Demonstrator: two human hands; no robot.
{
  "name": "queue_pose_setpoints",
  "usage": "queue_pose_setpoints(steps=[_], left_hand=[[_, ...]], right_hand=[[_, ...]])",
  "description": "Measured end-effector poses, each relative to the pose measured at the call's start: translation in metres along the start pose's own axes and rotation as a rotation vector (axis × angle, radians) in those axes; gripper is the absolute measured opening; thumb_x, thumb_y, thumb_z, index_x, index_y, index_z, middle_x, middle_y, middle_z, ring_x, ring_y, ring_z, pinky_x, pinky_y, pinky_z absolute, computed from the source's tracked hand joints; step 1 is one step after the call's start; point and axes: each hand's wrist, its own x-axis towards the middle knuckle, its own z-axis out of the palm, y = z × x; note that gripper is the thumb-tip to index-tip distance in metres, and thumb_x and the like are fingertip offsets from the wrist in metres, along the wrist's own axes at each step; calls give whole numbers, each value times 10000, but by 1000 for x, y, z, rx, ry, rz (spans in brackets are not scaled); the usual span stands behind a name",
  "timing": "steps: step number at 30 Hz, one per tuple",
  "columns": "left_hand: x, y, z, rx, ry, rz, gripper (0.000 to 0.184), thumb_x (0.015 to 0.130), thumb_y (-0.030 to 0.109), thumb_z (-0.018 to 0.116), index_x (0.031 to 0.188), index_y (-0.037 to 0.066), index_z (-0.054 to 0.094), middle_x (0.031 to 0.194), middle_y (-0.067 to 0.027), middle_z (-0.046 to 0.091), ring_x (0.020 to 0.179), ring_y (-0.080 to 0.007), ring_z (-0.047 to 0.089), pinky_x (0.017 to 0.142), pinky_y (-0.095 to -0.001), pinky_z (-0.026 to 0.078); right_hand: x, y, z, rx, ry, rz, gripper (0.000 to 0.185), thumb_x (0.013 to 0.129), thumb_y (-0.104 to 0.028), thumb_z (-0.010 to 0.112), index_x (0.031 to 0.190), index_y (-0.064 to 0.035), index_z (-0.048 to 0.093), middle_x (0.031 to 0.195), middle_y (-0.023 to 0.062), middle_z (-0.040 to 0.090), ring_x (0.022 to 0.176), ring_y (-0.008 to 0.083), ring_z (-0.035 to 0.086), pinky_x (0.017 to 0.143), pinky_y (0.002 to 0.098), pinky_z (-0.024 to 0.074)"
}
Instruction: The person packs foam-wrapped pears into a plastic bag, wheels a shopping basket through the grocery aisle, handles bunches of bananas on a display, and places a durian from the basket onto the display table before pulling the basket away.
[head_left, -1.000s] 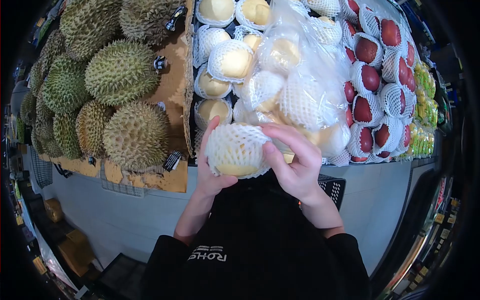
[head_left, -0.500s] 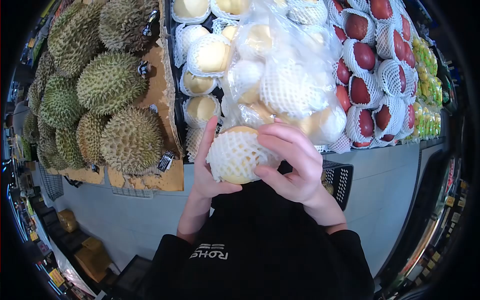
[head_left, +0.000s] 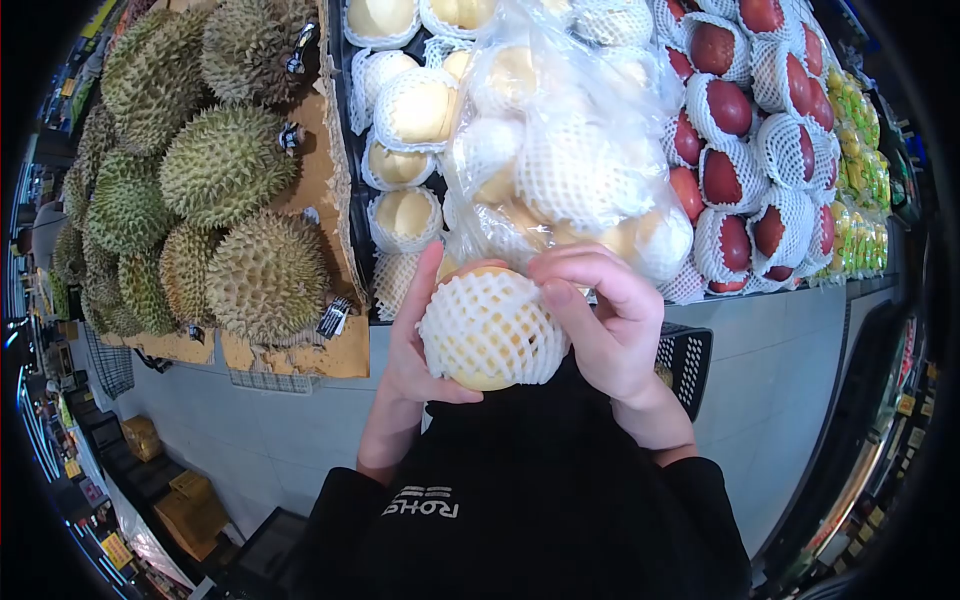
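White foam net wraps a pale yellow fruit held between the person's two hands, in front of the black shirt and just below the near edge of the fruit display. The left hand is partly open but clamped on the fruit's left side, its thumb along the lower edge and a finger reaching up past the top. The right hand is bent in at the upper right, thumb and forefinger drawn close together at the net's edge; whether they grip the foam or only press against it cannot be told.

Half a second earlier, the right thumb lay lower, across the front of the net; now it is up beside the forefinger at the upper right. The foam, bunched and uneven then, now lies smoother and rounder, its diamond holes more evenly spread.

The fruit looks round, with yellow skin showing through the holes and bare along the bottom. Its far side is hidden.

Beyond the hands, a clear plastic bag with netted pale fruit inside lies over more pale fruit. Spiky durians fill the left side by torn cardboard, and netted red fruit lies to the right. A black basket shows beside the right forearm.
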Motion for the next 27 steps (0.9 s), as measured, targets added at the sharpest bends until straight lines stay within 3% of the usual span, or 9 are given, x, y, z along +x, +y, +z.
queue_pose_setpoints(steps=[6,7,9,11,13,16,19,21,27], left_hand=[[-4,5,3,-14,-35,-15,1283,598,60,897,1562,56,51,1484,-273,362,1356,-353,425,1110,-481,362],[-6,9,11,6,83,-96,1238,648,186,885,1560,49,59,1493,-243,366,1359,-329,426,1119,-460,353],[-7,17,29,32,177,-180,1208,698,312,872,1558,41,68,1501,-212,370,1362,-305,427,1129,-439,345],[-6,24,46,7,306,-293,979,881,603,598,1549,53,142,1510,-163,374,1370,-281,421,1134,-418,345],[-5,28,51,41,260,-296,945,894,617,545,1546,56,155,1512,-158,372,1372,-281,419,1134,-420,347],[-3,32,55,128,203,-282,868,935,660,385,1538,66,191,1518,-142,365,1377,-280,411,1132,-425,351],[3,32,56,189,158,-268,841,963,688,278,1532,72,216,1522,-132,361,1381,-279,405,1131,-428,355],[9,26,54,-414,370,-343,780,992,646,115,1513,86,272,1515,-138,370,1378,-291,407,1132,-444,354],[33,21,59,-91,406,-363,820,979,675,154,1509,60,274,1497,-155,395,1357,-295,434,1126,-435,360]], right_hand=[[0,-1,-1,174,-54,90,189,904,-21,642,1083,38,658,1109,161,667,1037,271,647,899,329,495],[3,0,-3,175,-47,80,189,904,-21,642,1083,38,658,1109,161,667,1037,271,647,899,329,495],[9,2,-11,-55,-306,-303,429,883,-174,705,1237,39,591,1271,215,588,1207,373,564,999,412,455],[10,-2,-6,-31,-317,-359,570,846,-258,736,1296,34,544,1339,231,525,1264,405,502,1033,450,424],[13,0,-4,-116,-370,-483,896,737,-430,803,1419,-2,411,1456,251,395,1337,435,416,1074,528,378],[16,2,-9,-306,-404,-567,976,727,-476,824,1444,-9,354,1434,305,401,1304,475,448,1046,564,383],[18,-1,-15,-371,-366,-605,890,759,-427,806,1430,-49,359,1431,307,389,1278,474,469,1038,602,383],[20,-1,-20,-430,-354,-623,838,772,-396,801,1411,-56,380,1424,305,394,1269,471,477,1038,606,385],[25,3,-31,-536,-255,-711,707,768,-264,792,1348,-63,440,1360,280,451,1225,446,522,1005,585,435]])
